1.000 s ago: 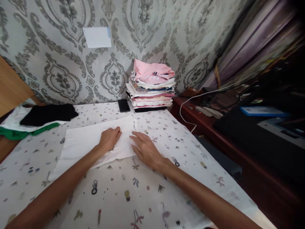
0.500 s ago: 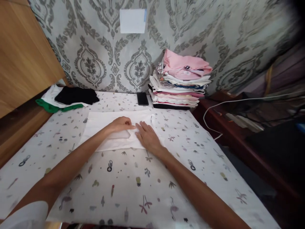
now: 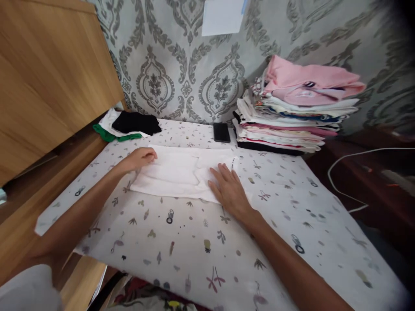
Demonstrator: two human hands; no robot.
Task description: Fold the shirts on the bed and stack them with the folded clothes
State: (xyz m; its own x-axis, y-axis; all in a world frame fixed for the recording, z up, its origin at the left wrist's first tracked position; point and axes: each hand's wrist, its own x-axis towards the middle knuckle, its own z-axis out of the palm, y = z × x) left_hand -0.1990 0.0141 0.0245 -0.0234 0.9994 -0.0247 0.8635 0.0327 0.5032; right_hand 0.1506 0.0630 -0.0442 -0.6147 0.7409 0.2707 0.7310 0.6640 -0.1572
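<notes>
A white folded garment (image 3: 175,166) lies lengthwise across the patterned sheet, with small dark marks near its right end. One layer is folded over on top, its edge showing as a faint line mid-way along. My left hand (image 3: 140,159) is at the garment's left end, fingers curled closed at the cloth's edge; the fingertips are partly hidden. Flat on the right part of the garment rests my right hand (image 3: 228,190), its fingers stretched out and slightly spread, holding nothing.
A tall stack of folded clothes (image 3: 288,125), topped by a pink garment (image 3: 314,82), stands at the back right. Beside it lies a black phone (image 3: 221,132). Black, white and green clothes (image 3: 136,124) lie at the back left near a wooden cabinet (image 3: 55,65). A white cable (image 3: 333,166) runs at the right.
My left hand has moved from the garment's middle to its left end. The right hand still lies flat on the right part. The view has shifted to the left.
</notes>
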